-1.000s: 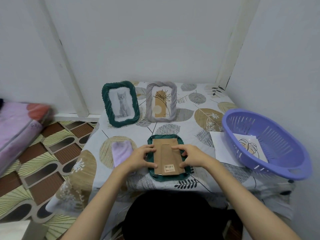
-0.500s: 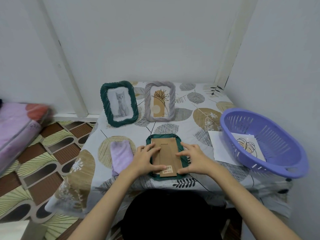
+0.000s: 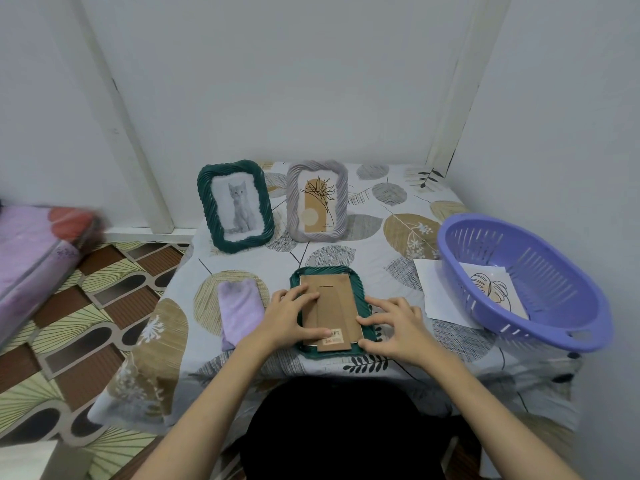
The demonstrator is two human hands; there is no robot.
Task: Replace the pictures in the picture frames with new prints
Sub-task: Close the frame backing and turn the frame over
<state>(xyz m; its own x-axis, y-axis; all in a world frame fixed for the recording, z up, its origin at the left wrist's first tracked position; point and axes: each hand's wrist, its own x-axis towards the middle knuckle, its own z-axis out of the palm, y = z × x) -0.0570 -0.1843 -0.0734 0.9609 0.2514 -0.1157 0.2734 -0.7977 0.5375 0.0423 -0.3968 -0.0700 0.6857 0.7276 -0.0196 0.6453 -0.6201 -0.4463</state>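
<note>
A dark green picture frame (image 3: 327, 270) lies face down near the table's front edge, its brown cardboard backing (image 3: 337, 301) facing up. My left hand (image 3: 287, 318) rests on the backing's left side, with the thumb pressing near the barcode sticker. My right hand (image 3: 394, 327) has spread fingers touching the backing's right edge and the frame's right rim. Two frames stand upright at the back: a green one with a grey kitten picture (image 3: 236, 206) and a grey one with a plant print (image 3: 317, 201). A leaf print (image 3: 493, 289) lies in the purple basket (image 3: 450, 242).
A folded lilac cloth (image 3: 239, 306) lies left of the face-down frame. A white sheet (image 3: 433, 289) sits partly under the basket at the right. Walls close the table in at the back and right. A pink mattress (image 3: 27, 244) and patterned floor are at the left.
Both hands have slid from the backing's far end toward its near end, still on either side. The frame has stayed in place.
</note>
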